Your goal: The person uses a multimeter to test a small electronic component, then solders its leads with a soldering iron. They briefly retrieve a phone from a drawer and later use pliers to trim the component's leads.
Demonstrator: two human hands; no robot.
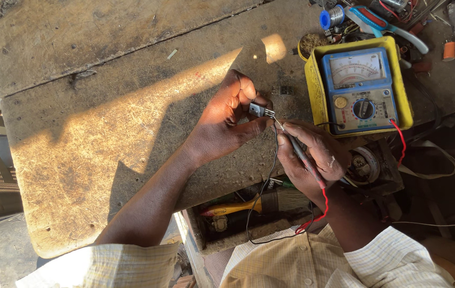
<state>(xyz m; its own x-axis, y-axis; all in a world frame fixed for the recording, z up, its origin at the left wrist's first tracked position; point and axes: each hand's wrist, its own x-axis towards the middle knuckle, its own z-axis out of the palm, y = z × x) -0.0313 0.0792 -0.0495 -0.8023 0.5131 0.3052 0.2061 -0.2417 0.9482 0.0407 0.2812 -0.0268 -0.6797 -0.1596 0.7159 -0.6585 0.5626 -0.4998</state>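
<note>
Grey, small and flat-bodied, the transistor shows thin metal legs, pinched between left hand fingertips above the bench. Right hand grips the probes, tips touching those legs, beside the yellow meter.

One display noted: my analog multimeter at bench's upper right, blue body in yellow case, pale rectangular needle dial on top.
</note>
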